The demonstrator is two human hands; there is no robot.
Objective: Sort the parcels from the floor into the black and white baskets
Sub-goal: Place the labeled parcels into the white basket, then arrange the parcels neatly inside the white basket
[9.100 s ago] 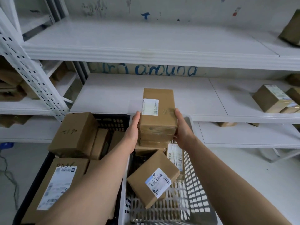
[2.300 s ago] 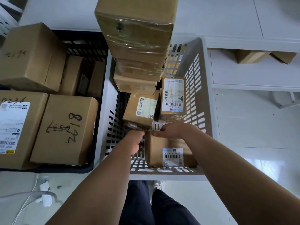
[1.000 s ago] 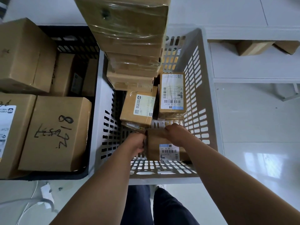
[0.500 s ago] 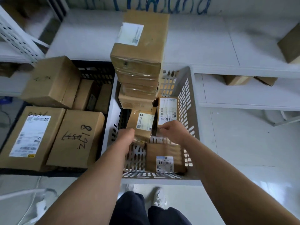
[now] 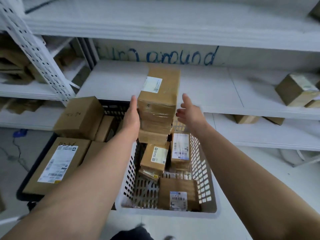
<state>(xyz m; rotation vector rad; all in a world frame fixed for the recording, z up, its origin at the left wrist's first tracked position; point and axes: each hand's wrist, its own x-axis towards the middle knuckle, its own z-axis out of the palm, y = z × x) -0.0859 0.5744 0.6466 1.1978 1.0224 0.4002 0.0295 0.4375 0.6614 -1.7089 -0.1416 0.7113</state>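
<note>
A stack [image 5: 155, 118] of cardboard parcels stands tall at the far end of the white basket [image 5: 166, 213], with its top parcel [image 5: 161, 87] well above the rim. The left hand [image 5: 132, 116] lies flat with straight fingers along the stack's left side. Whether it presses or only brushes I can't say, as that edge is blurred. The right hand [image 5: 190, 113] is open with fingers spread, just right of the stack and not touching it.

The parcels look stiff and fairly light. The clear tape [image 5: 156, 108] round them is glossy and probably slick, and so narrow a tower would tip easily. I'd take it with flat palms on opposite sides, low down — or lift one parcel at a time.

Lower in the white basket a near box [image 5: 178, 193] lies flat, a tilted box [image 5: 154, 158] sits mid-way, and an upright box [image 5: 180, 149] stands by the right wall. The black basket [image 5: 114, 109], just left, is packed with bigger ones — a labelled box [image 5: 57, 163] near, a pen-marked box [image 5: 79, 116] perched higher at the far end.
</note>
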